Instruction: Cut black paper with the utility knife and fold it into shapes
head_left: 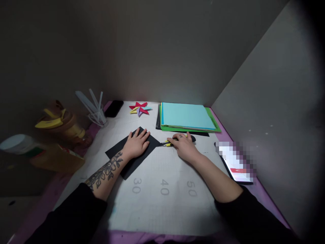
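Note:
My left hand (137, 145) lies flat with fingers spread on a sheet of black paper (128, 168), which rests at an angle on the white mat. To its right, my right hand (183, 146) is palm down, its fingers closed over scissors (167, 142) with yellow and black handles. The scissors lie low over the mat, blades pointing left to the right corner of the black paper. From this view I cannot tell whether the blade tips touch the paper. Part of the handles is hidden under my right hand.
Behind stand a stack of coloured paper (186, 116) and a folded multicoloured paper star (140, 109). A dark phone (114, 108), a clear cup of white sticks (98, 118) and a brown container (61, 125) are at left. A lit tablet or phone (235, 162) lies at right. Walls enclose the table.

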Demonstrator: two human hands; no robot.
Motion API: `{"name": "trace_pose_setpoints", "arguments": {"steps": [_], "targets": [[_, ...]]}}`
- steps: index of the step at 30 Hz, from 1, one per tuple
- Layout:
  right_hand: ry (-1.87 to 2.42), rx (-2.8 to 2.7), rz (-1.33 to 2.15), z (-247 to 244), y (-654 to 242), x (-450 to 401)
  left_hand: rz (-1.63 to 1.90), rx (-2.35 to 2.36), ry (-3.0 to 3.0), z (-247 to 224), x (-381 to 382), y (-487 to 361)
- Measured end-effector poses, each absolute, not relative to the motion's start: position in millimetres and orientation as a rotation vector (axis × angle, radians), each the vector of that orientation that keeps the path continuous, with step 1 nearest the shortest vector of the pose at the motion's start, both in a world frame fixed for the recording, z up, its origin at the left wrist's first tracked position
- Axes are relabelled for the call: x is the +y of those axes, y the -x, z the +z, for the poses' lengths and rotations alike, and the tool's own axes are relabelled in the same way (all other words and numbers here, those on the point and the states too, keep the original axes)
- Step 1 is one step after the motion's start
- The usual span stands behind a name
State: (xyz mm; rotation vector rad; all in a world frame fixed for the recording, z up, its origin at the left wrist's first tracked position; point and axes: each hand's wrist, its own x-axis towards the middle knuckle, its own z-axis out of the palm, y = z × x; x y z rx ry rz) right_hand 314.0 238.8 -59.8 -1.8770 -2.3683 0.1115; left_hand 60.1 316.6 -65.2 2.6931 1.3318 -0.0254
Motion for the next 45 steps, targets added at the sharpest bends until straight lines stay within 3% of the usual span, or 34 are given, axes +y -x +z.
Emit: {"name": "trace_pose_setpoints", "arguments": {"steps": [45], "targets": [[1.848,-2.385,0.176,-62.8,-290.1,225.3,0.061,1.32,-2.725,-75.3,316.0,-57.6]]}}
